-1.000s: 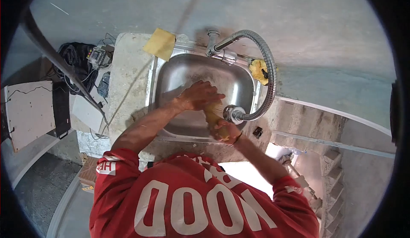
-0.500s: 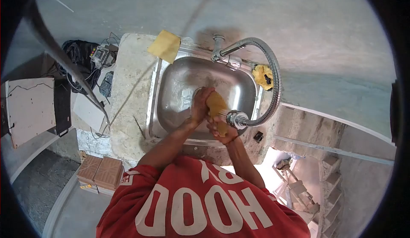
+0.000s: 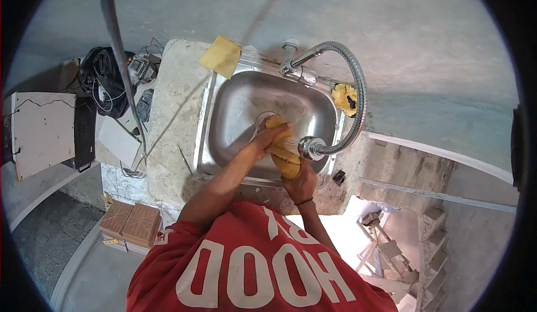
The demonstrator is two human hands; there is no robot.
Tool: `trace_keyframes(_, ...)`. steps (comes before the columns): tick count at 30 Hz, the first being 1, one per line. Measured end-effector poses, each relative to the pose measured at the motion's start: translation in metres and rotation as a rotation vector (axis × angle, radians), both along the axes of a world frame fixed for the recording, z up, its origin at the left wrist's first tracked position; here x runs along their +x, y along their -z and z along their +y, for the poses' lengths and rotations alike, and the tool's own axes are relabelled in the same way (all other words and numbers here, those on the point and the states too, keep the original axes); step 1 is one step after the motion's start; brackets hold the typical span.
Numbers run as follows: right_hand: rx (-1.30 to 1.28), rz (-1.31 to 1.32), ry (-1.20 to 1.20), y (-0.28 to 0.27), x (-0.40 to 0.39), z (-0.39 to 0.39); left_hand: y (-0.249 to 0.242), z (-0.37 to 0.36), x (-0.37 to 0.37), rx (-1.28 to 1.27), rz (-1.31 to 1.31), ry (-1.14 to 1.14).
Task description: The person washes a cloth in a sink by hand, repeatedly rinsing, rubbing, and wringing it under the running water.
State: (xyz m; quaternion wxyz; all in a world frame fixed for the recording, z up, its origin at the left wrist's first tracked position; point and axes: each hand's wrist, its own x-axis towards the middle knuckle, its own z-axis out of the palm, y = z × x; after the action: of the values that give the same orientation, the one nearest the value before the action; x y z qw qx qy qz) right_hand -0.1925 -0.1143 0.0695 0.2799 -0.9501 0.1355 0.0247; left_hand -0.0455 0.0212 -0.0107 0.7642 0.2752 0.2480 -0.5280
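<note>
Over the steel sink [image 3: 221,116], both my hands are on a long yellow-tan object [image 3: 288,166] with rounded ends; its exact kind I cannot make out. My left hand [image 3: 267,143] lies across its upper part, fingers wrapped over it. The lower end sits in my right hand [image 3: 302,184], which is closed round it from below. Beside them hangs the spray head [image 3: 311,148] of a flexible metal faucet [image 3: 358,88], its water jets striking the object's middle. Part of the object is hidden under my fingers.
A flat yellow cloth or sponge [image 3: 221,57] rests at the sink's back left corner. On the right rim are a crumpled yellow piece [image 3: 344,99] and a small black item [image 3: 339,177]. A dark cable [image 3: 114,38] hangs at left, near a black bag [image 3: 106,77].
The yellow-tan object has turned and shows more of its lower end. My left hand has slid over its upper part, and my right hand has shifted down and right. The view has tilted slightly.
</note>
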Motion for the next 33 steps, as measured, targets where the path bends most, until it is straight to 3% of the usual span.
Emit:
trace_keyframes(2,0.034,-0.116,0.009,0.001,-0.004,0.003,0.016,-0.012,-0.011,0.077,-0.266,-0.186)
trace_keyframes(5,0.085,-0.098,0.017,0.010,-0.008,0.000,0.018,-0.022,-0.021,0.165,-0.369,-0.295)
trace_keyframes(6,0.133,-0.105,0.046,0.011,-0.008,0.000,0.005,-0.022,-0.022,0.166,-0.375,-0.296)
trace_keyframes(8,0.184,-0.119,0.070,0.013,-0.007,0.001,-0.036,-0.018,-0.020,0.427,-0.534,-0.348)
trace_keyframes(14,0.257,-0.136,0.158,0.022,-0.014,0.002,-0.032,-0.028,-0.024,0.694,-0.584,-0.296)
trace_keyframes(17,0.353,-0.034,0.174,0.021,-0.017,-0.002,-0.029,-0.018,-0.028,0.691,-0.678,-0.254)
trace_keyframes(20,0.398,-0.057,0.078,0.023,-0.018,-0.012,-0.040,-0.009,-0.034,0.765,-0.631,-0.297)
trace_keyframes(21,0.418,-0.054,0.068,0.022,-0.019,-0.012,-0.056,-0.005,-0.038,0.672,-0.570,-0.398)
trace_keyframes(23,0.415,-0.064,0.005,0.022,-0.019,-0.011,-0.046,-0.003,-0.037,0.816,-0.546,-0.346)
trace_keyframes(24,0.390,-0.080,-0.038,0.021,-0.021,-0.012,-0.014,-0.007,-0.038,0.501,-0.451,-0.448)
trace_keyframes(25,0.374,-0.090,-0.063,0.021,-0.024,-0.013,-0.043,-0.001,-0.040,0.439,-0.412,-0.528)
trace_keyframes(26,0.361,-0.099,-0.082,0.020,-0.027,-0.011,-0.036,0.004,-0.045,0.367,-0.349,-0.475)
trace_keyframes(27,0.455,-0.058,-0.067,0.014,-0.027,-0.007,-0.095,0.020,-0.047,0.456,-0.292,-0.459)
trace_keyframes(28,0.539,-0.013,-0.043,0.008,-0.027,-0.004,-0.043,0.007,-0.047,0.516,-0.351,-0.510)
trace_keyframes(29,0.440,-0.037,-0.059,0.014,-0.029,-0.004,0.005,-0.012,-0.045,0.573,-0.411,-0.554)
trace_keyframes(31,0.296,-0.084,-0.057,0.043,-0.039,-0.017,0.006,-0.018,-0.051,0.586,-0.396,-0.586)
trace_keyframes(33,0.584,0.043,0.018,0.030,-0.044,-0.009,-0.010,0.001,-0.062,0.588,-0.374,-0.597)
